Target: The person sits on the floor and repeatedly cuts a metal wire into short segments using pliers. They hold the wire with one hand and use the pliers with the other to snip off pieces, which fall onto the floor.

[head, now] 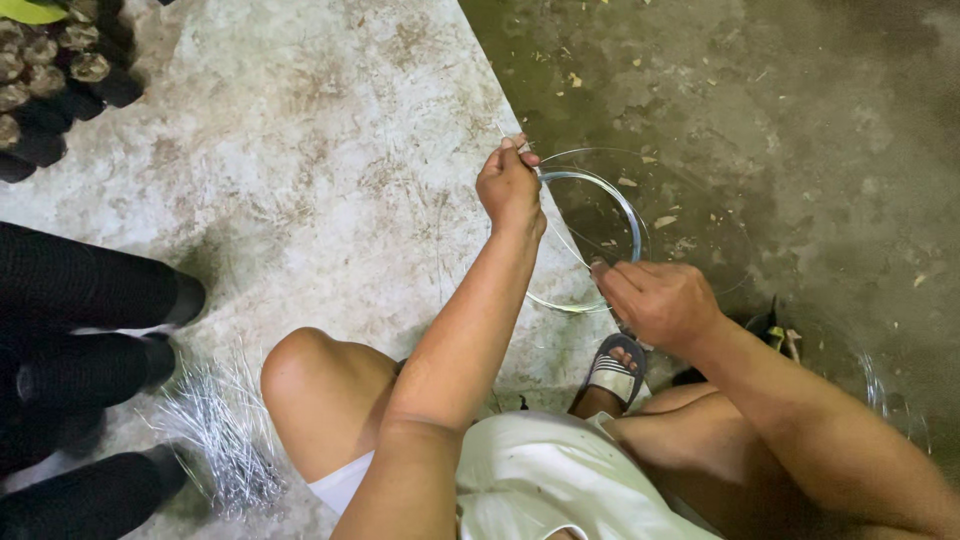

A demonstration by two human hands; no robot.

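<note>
Left hand (510, 185) up at twelve o'clock, fingers pinching the thin clear coiled plastic line (630, 215); right hand (660, 300) lower at four o'clock, clenched on its loop, hanging over the concrete floor (300, 150).

Two hands, left (510, 185) and right (660, 300), one wire coil (610, 215), one sandal (613, 368), one wire bundle (225, 430), three black rolls (90, 285).

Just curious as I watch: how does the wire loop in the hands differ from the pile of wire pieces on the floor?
The wire loop is one long strand bent into a round coil, pinched by the left hand and right hand; the wire pile is many short straight pieces, untouched. The loop is off the ground; the pile lies on the floor by the knee. Both look thin and silvery.
</note>
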